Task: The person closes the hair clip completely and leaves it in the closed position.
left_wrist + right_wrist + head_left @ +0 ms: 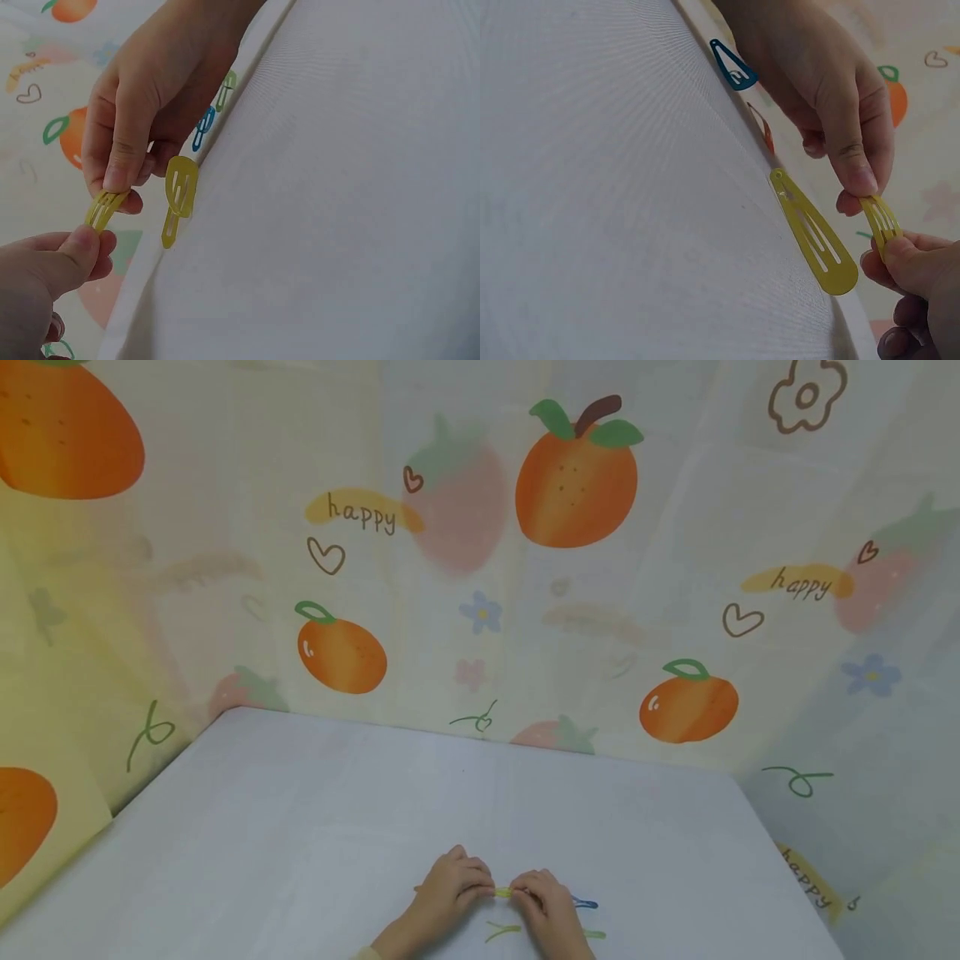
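Both hands pinch one yellow snap hair clip [502,892] between them, above the white table. My left hand [453,887] grips one end with thumb and fingers, and my right hand [546,906] grips the other. In the left wrist view the held clip [106,210] looks bowed, its slots visible; its ends are covered by fingertips. A second yellow snap clip [815,234] lies on the table near the hands. It is spread open, its narrow tongue apart from the frame in the left wrist view.
Right of the right hand lie a blue clip [586,902] and a green clip [595,934]. An orange clip [762,127] and another blue clip [733,66] lie by the left hand. A fruit-printed cloth [480,652] hangs behind the white table [300,827].
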The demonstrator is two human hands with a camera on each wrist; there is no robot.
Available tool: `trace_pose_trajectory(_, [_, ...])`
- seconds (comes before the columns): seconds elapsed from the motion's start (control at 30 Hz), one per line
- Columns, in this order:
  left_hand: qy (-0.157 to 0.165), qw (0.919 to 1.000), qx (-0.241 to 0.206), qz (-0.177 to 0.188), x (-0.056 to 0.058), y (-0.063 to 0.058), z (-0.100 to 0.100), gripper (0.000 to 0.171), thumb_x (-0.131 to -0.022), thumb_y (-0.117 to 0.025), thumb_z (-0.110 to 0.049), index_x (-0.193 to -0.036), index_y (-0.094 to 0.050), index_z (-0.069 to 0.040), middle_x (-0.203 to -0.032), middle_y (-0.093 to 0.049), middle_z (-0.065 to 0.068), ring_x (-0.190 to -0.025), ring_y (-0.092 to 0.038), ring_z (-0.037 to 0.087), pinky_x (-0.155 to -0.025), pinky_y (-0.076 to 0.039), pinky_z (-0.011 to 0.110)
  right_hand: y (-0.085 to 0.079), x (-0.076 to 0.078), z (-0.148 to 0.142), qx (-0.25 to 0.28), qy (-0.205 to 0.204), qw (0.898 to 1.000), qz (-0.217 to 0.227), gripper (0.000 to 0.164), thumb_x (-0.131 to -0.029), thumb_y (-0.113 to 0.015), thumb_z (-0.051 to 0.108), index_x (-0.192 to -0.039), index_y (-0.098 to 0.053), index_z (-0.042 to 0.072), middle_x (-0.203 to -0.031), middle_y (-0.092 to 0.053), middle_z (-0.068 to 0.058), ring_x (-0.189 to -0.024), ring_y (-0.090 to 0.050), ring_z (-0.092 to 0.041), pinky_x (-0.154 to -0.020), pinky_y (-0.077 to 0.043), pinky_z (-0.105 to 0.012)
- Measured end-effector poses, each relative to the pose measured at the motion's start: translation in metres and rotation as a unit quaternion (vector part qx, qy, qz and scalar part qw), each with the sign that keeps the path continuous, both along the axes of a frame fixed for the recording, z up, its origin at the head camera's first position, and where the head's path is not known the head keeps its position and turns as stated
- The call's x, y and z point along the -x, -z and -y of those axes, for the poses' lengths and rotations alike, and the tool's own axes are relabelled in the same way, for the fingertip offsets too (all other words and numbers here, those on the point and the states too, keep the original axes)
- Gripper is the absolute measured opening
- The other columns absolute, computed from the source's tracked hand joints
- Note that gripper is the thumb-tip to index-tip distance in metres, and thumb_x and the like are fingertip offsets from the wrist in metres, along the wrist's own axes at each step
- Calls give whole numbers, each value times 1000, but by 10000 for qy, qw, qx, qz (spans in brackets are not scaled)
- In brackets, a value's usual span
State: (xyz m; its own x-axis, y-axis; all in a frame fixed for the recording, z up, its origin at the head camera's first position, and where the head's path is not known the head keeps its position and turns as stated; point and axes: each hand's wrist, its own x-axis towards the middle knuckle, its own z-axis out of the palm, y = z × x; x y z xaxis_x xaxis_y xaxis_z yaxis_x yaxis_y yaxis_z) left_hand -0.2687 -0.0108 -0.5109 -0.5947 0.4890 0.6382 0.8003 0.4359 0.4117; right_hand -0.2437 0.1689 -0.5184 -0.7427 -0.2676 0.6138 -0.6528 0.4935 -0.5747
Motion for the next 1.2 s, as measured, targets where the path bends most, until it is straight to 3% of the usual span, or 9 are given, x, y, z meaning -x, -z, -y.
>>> trace_pose_trajectory(0.13, [-134,9996,193,-129,1,-1,1,6,-70,-56,-25,-66,-61,-22,-72,-52,-18,-58,-27,-3,-50,-23,14,0,0,-1,63,36,9992,389,4,-73,-54,13,-75,-56,16,-67,-52,9,-55,-35,-3,-47,-31,-16])
trace_pose_trajectory(0.23, [-254,9991,317,-151,2,-1,1,10,-70,-54,-28,-65,-60,-22,-70,-52,-18,-57,-26,-2,-49,-23,14,2,0,-1,-132,254,9991,318,6,-71,-57,16,-77,-56,19,-70,-50,14,-56,-34,-2,-48,-31,-16])
trace_pose_trajectory(0.3, [-307,9991,278,104,2,0,0,12,-71,-53,-29,-64,-60,-22,-69,-52,-18,-56,-27,-1,-48,-23,15,3,1,-1,-356,327,9988,83,14,-69,-59,16,-82,-55,18,-75,-50,13,-60,-36,-2,-50,-32,-16])
trace_pose_trajectory(0.43, [-309,9937,32,1073,0,1,-1,15,-71,-50,-33,-64,-59,-23,-68,-51,-19,-56,-29,1,-52,-28,20,3,0,-1,-795,444,9954,-290,24,-66,-63,17,-89,-55,17,-79,-49,13,-66,-36,-2,-56,-32,-16])
trace_pose_trajectory(0.53, [-384,9867,-59,1578,-2,1,-2,18,-72,-49,-36,-65,-59,-23,-70,-50,-19,-59,-31,3,-52,-29,24,1,-1,-1,-973,561,9932,-319,19,-66,-62,17,-84,-57,17,-76,-49,14,-66,-37,-2,-56,-34,-17])
trace_pose_trajectory(0.6, [-494,9844,-7,1687,-3,0,-3,19,-72,-48,-38,-67,-59,-23,-72,-49,-18,-61,-32,4,-52,-28,23,0,-1,-1,-1048,652,9921,-211,15,-67,-61,18,-82,-58,18,-76,-50,14,-67,-39,-3,-57,-35,-18])
trace_pose_trajectory(0.97, [-1041,9902,736,577,1,1,-3,13,-64,-60,-29,-72,-59,-19,-73,-49,-14,-64,-35,4,-55,-28,21,-1,1,-2,-1638,1079,9805,-97,16,-64,-62,24,-79,-61,18,-73,-49,15,-64,-37,-3,-56,-34,-20])
trace_pose_trajectory(1.07, [-1179,9902,424,617,3,2,-1,13,-63,-62,-27,-73,-58,-21,-72,-49,-14,-63,-35,4,-54,-29,21,-1,0,-2,-1747,1149,9777,175,17,-62,-63,25,-79,-62,20,-72,-48,17,-64,-35,-2,-55,-34,-19])
trace_pose_trajectory(1.2, [-1515,9842,-421,809,6,2,5,12,-65,-63,-19,-75,-57,-21,-70,-47,-15,-62,-35,4,-53,-31,20,1,0,-2,-1684,1135,9779,497,18,-62,-64,24,-79,-61,21,-73,-46,18,-65,-34,-2,-56,-33,-19])
